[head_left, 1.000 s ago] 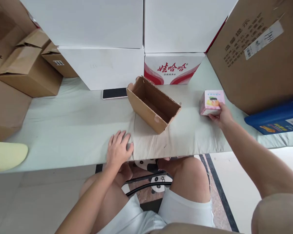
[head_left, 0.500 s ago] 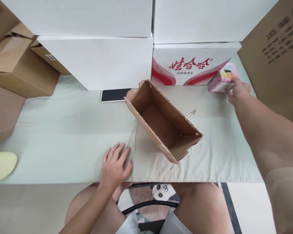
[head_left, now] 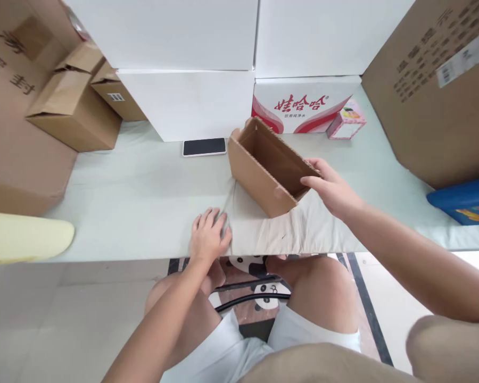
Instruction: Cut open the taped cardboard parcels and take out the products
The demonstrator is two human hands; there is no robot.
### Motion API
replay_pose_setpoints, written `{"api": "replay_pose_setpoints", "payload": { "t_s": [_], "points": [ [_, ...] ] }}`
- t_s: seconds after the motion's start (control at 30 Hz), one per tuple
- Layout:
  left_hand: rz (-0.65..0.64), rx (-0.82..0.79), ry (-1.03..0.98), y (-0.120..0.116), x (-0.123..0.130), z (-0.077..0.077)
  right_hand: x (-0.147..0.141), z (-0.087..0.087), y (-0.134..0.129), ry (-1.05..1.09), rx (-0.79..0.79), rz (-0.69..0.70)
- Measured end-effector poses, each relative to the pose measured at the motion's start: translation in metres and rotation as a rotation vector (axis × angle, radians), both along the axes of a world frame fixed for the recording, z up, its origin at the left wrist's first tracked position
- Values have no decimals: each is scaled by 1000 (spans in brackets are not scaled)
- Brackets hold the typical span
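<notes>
An open-topped brown cardboard box [head_left: 255,178] stands at a slant on the pale green cloth, its inside showing bare cardboard. My right hand [head_left: 333,189] grips the box at its right end, thumb and fingers at the rim. Left of the box, my left hand [head_left: 209,234] lies on the cloth near the front edge, fingers stretched out and holding nothing. A small pink box [head_left: 346,122] with a fruit picture stands at the back right, apart from both hands. Behind the cardboard box's left end lies a phone [head_left: 204,147], dark screen up.
White cartons [head_left: 191,101] are stacked along the back, one with red printing [head_left: 299,106]. Large brown cartons [head_left: 431,101] wall the right side, more brown boxes [head_left: 80,114] the left. A yellow rounded object [head_left: 27,236] sits at the left edge, a blue item [head_left: 469,199] at the right.
My right hand has let go of the pink box and come back to grip the cardboard box's right end. The view has shifted. My left hand still rests on the cloth.
</notes>
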State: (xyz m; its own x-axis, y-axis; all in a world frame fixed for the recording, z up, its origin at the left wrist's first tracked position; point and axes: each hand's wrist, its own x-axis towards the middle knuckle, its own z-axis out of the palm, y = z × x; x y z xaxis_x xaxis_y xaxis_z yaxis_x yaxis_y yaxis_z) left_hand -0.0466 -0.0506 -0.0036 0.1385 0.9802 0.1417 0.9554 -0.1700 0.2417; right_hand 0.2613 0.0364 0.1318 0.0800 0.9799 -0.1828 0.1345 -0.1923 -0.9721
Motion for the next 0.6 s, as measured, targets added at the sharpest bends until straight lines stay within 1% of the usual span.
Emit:
{"api": "replay_pose_setpoints", "payload": {
  "t_s": [0.07,0.1,0.17,0.2,0.23,0.27,0.33,0.43,0.5,0.6],
  "points": [
    [6,-1,-26,-1,2,1,10,-4,-15,-92,-111,-112],
    [7,-2,-41,-2,2,1,17,-5,-21,-145,-196,-132],
    [8,-6,-71,-3,2,2,31,-6,-35,-169,-379,-100],
    [7,-8,-83,-3,2,2,35,-6,-43,-147,-437,-78],
    [6,-8,-91,-3,1,2,38,-7,-49,-103,-458,-85],
    [5,-6,-95,-4,1,2,38,-8,-56,-47,-445,-122],
    [4,7,-99,-3,0,2,37,-11,-65,54,-375,-252],
    [-6,24,-100,-3,0,2,40,-15,-70,116,-266,-414],
    [-13,29,-104,-3,0,2,51,-12,-71,124,-201,-492],
    [-15,38,-119,-3,0,0,81,0,-68,119,-119,-622]
  ]
}}
